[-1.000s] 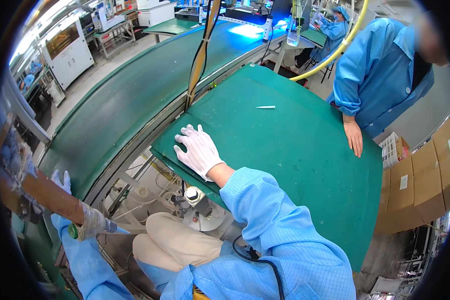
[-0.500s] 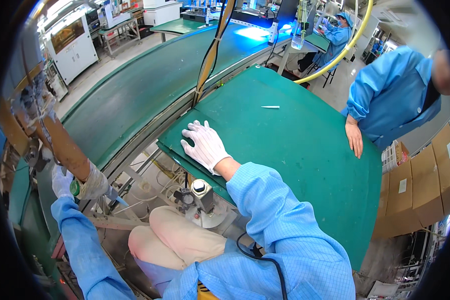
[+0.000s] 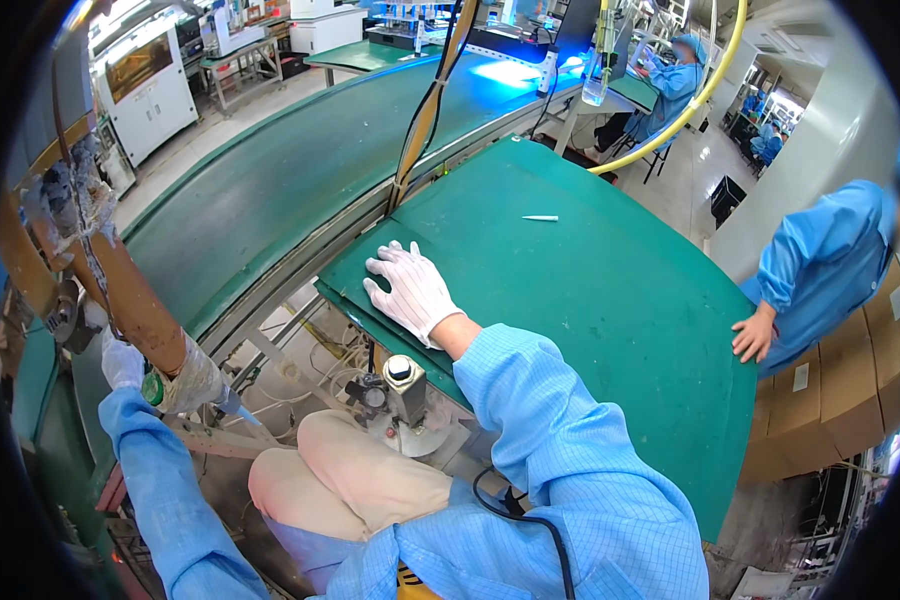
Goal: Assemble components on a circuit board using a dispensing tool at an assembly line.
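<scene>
My right hand [image 3: 410, 290], in a white striped glove, lies open with fingers spread near the left corner of the green-topped table [image 3: 590, 330]. A small white pointed piece, like a nozzle tip [image 3: 541, 218], rests on that table, well beyond my right hand. At far left my left hand [image 3: 122, 360], also in a white glove, is beside a brown post [image 3: 135, 290] whose lower end is wrapped in clear plastic. Its fingers are hidden by the post. Close to it are a green round part [image 3: 152, 388] and a pale blue tapered tip [image 3: 238, 408].
A green conveyor belt [image 3: 300, 190] curves past the table's left side. At the right edge stands a co-worker [image 3: 830, 270] with one hand on the table, with cardboard boxes [image 3: 820, 400] behind. A yellow hose [image 3: 710, 95] arcs overhead. A metal device [image 3: 402, 390] sits by my knees.
The co-worker has shifted right and away, and that hand now rests at the table's edge. My right hand stays in place; the left has barely shifted.
</scene>
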`<state>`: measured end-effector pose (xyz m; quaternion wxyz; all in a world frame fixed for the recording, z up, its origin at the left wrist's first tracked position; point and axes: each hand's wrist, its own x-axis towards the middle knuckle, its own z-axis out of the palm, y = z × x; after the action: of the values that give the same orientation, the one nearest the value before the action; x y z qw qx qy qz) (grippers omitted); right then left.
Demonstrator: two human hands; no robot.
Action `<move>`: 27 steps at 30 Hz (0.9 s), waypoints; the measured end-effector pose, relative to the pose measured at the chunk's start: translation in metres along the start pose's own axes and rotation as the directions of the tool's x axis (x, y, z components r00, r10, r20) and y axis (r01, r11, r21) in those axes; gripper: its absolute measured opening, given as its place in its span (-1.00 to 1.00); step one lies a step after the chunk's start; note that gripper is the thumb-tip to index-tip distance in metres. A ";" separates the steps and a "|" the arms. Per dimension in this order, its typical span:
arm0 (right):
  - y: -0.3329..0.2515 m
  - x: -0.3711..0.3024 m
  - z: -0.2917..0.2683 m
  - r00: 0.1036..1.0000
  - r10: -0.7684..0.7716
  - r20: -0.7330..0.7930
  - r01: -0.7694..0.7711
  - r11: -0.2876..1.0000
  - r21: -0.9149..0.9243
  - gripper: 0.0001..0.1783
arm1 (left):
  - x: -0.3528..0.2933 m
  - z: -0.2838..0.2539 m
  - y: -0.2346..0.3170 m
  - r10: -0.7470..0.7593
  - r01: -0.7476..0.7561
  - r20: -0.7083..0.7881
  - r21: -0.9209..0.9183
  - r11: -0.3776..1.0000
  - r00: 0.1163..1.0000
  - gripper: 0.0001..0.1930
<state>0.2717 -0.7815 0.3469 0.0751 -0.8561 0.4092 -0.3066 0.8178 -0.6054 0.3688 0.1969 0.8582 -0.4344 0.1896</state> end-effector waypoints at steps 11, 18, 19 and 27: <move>-0.003 -0.001 0.003 1.000 -0.008 -0.012 0.008 1.000 -0.015 -0.61 | -0.009 -0.036 0.046 -0.102 0.081 0.156 0.136 0.987 0.983 -0.60; -0.012 -0.005 0.007 1.000 -0.018 -0.016 0.018 1.000 -0.018 -0.61 | -0.012 -0.035 0.036 -0.157 0.154 0.120 0.032 0.988 0.980 -0.53; -0.014 -0.005 0.007 1.000 -0.024 -0.017 0.023 1.000 -0.019 -0.61 | -0.012 -0.029 0.027 -0.113 0.112 0.091 0.023 0.994 0.989 -0.54; -0.021 -0.007 0.006 0.999 -0.039 -0.014 0.038 0.998 -0.042 -0.61 | -0.010 -0.012 -0.004 -0.007 0.007 0.000 -0.007 1.000 1.000 -0.56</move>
<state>0.2856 -0.7632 0.3473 0.0482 -0.8630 0.3995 -0.3055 0.8134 -0.5904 0.3729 0.2007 0.8590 -0.4321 0.1873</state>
